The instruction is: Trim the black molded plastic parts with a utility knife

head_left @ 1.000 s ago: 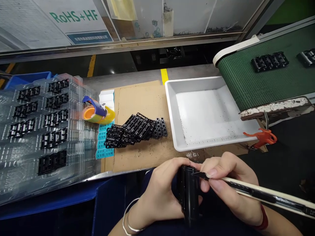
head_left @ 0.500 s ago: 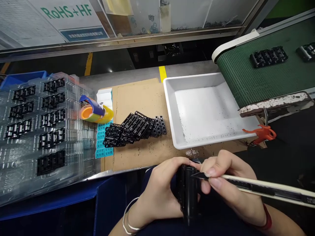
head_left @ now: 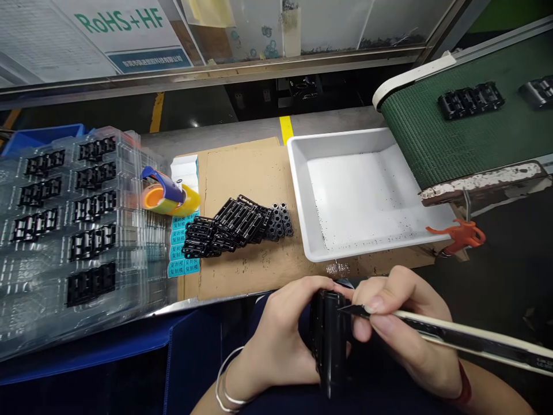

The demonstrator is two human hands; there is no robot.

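Observation:
My left hand point(head_left: 283, 340) grips a black moulded plastic part point(head_left: 330, 346), held upright just off the near edge of the bench. My right hand point(head_left: 401, 323) pinches a utility knife point(head_left: 470, 340) with a long cream-coloured body, its blade tip on the part's upper end. The fingers of both hands nearly meet there and hide part of the piece. On the cardboard sheet point(head_left: 246, 173), beyond my hands, lies a heap of similar black parts point(head_left: 233, 227) with small black ringed pieces point(head_left: 280, 222) beside it.
A white tray point(head_left: 358, 196) with black specks stands right of the heap, below a green conveyor belt point(head_left: 432, 115) carrying black parts. At left are a clear blister tray point(head_left: 26, 276) of black parts, a tape roll point(head_left: 166, 196), and blue labels point(head_left: 181, 253). An orange clamp point(head_left: 458, 235) sits by the conveyor.
The view has shifted slightly. The knife's far end has swung a little upward, while its tip stays at the part's upper end. My left hand keeps its grip.

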